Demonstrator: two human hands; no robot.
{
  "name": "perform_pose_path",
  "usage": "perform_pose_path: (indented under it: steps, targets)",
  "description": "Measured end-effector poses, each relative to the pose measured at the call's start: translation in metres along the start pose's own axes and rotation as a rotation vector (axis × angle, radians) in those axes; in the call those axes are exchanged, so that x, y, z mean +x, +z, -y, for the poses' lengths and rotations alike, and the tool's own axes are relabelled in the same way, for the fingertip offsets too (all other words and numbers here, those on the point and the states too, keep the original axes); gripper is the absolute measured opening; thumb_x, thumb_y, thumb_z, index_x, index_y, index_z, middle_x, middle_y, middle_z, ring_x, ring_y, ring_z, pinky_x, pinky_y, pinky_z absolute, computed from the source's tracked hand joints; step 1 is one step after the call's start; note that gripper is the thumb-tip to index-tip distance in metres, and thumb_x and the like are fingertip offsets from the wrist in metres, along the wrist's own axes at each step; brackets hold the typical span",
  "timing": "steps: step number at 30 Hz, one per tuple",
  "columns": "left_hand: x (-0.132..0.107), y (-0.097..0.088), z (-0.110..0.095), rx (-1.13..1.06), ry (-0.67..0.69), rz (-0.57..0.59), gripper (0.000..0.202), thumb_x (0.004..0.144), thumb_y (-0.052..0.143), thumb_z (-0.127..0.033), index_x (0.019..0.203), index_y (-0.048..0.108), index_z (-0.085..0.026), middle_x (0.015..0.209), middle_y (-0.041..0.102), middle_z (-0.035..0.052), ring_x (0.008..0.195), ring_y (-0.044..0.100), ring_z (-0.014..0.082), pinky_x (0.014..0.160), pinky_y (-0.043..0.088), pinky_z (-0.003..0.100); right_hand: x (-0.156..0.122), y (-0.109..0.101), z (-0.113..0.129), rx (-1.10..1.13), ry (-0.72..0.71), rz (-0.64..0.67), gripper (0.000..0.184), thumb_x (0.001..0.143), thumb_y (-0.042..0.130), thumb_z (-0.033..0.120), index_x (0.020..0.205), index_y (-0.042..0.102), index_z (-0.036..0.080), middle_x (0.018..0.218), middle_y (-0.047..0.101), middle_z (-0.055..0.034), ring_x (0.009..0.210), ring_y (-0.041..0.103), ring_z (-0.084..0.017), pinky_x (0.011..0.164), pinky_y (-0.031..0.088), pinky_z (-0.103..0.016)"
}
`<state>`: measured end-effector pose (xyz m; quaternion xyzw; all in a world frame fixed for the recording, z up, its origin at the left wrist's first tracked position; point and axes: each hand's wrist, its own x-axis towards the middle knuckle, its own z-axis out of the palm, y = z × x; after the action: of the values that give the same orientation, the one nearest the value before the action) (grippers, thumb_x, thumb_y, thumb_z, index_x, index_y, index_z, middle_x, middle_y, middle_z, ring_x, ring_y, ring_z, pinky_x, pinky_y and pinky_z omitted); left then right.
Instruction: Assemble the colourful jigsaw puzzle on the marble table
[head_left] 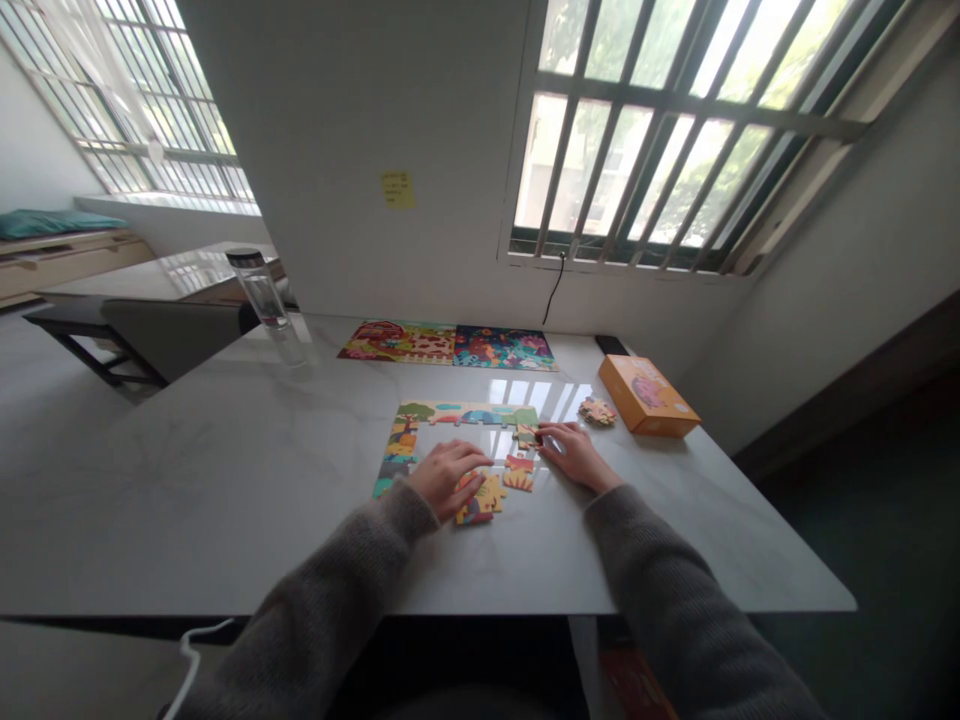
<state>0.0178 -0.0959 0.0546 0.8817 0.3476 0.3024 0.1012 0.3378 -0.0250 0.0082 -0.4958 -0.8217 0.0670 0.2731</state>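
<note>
A partly built jigsaw puzzle (400, 450) lies on the white table, its pieces joined along the top and left sides. My left hand (450, 475) hovers over or rests on several loose, mostly yellow puzzle pieces (484, 500), its fingers apart and nothing gripped between them. At the puzzle's right side, the fingertips of my right hand (574, 452) close on the edge of a green puzzle piece (527, 436) just below the top right corner. Just under that lies a joined red and yellow pair of pieces (519, 472), apart from both hands.
A small heap of puzzle pieces (597, 411) sits beside an orange box (649, 395) on the right. Two picture sheets, a farm scene (405, 342) and a dark blue one (504, 347), lie near the wall. A glass bottle (260, 292) stands at the left; a black phone-like object (612, 345) lies behind the box.
</note>
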Motion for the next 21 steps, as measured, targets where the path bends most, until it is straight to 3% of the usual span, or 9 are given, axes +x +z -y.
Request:
perform_pose_path:
  steps: [4, 9, 14, 21]
  targets:
    - [0.053, 0.009, 0.0, -0.002, 0.055, 0.069, 0.03, 0.097, 0.048, -0.022, 0.117, 0.07, -0.021, 0.116, 0.07, 0.0084, 0.11, 0.063, 0.0249, 0.099, 0.05, 0.042, -0.001, 0.001, 0.001, -0.022, 0.023, 0.017, 0.027, 0.092, 0.061, 0.038, 0.116, 0.072, 0.03, 0.127, 0.071, -0.0063, 0.113, 0.061, -0.028, 0.101, 0.043, -0.05]
    - [0.101, 0.048, 0.025, 0.144, 0.007, 0.189, 0.032, 0.093, 0.051, -0.016, 0.117, 0.071, -0.021, 0.12, 0.069, 0.0084, 0.112, 0.063, 0.0245, 0.099, 0.05, 0.039, -0.002, 0.0, 0.003, -0.044, 0.034, 0.027, 0.028, 0.093, 0.059, 0.039, 0.116, 0.072, 0.029, 0.127, 0.07, -0.0066, 0.114, 0.059, -0.028, 0.102, 0.041, -0.049]
    - [0.107, 0.075, 0.041, 0.203, -0.047, 0.266, 0.034, 0.097, 0.049, -0.021, 0.127, 0.065, -0.02, 0.139, 0.063, 0.0077, 0.128, 0.056, 0.0268, 0.108, 0.043, 0.043, -0.003, -0.001, 0.005, -0.053, 0.031, 0.028, 0.027, 0.095, 0.059, 0.038, 0.117, 0.071, 0.029, 0.127, 0.07, -0.006, 0.114, 0.059, -0.028, 0.102, 0.04, -0.048]
    - [0.104, 0.078, 0.039, 0.209, -0.084, 0.301, 0.039, 0.096, 0.05, -0.018, 0.132, 0.062, -0.023, 0.141, 0.061, 0.0049, 0.133, 0.052, 0.0254, 0.114, 0.038, 0.043, -0.004, 0.007, 0.002, -0.117, 0.018, 0.004, 0.028, 0.096, 0.057, 0.036, 0.12, 0.07, 0.028, 0.129, 0.069, -0.0071, 0.113, 0.059, -0.028, 0.096, 0.042, -0.044]
